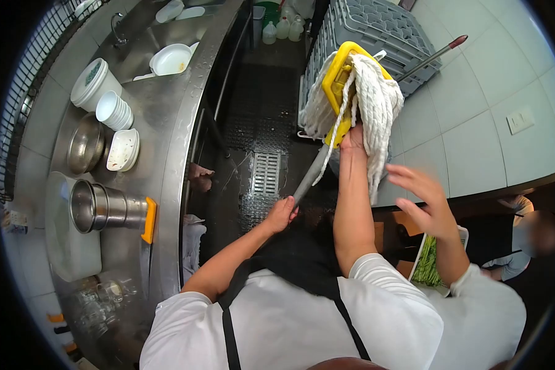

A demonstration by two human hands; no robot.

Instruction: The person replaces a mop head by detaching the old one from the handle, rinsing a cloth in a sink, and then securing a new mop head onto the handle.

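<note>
A string mop with white cotton strands and a yellow clamp is held up in front of me, head end raised. My left hand is closed around its grey handle, low down near my body. Higher up, my right hand grips the mop just below the yellow clamp, with the strands hanging on both sides and partly hiding its fingers. Another person's hand, fingers spread, reaches in from the right beside my right forearm and the hanging strands.
Grey dish racks are stacked behind the mop, against a tiled wall. A steel counter with containers and a knife runs along the left. A floor drain lies ahead. Another person is at far right, near a crate of greens.
</note>
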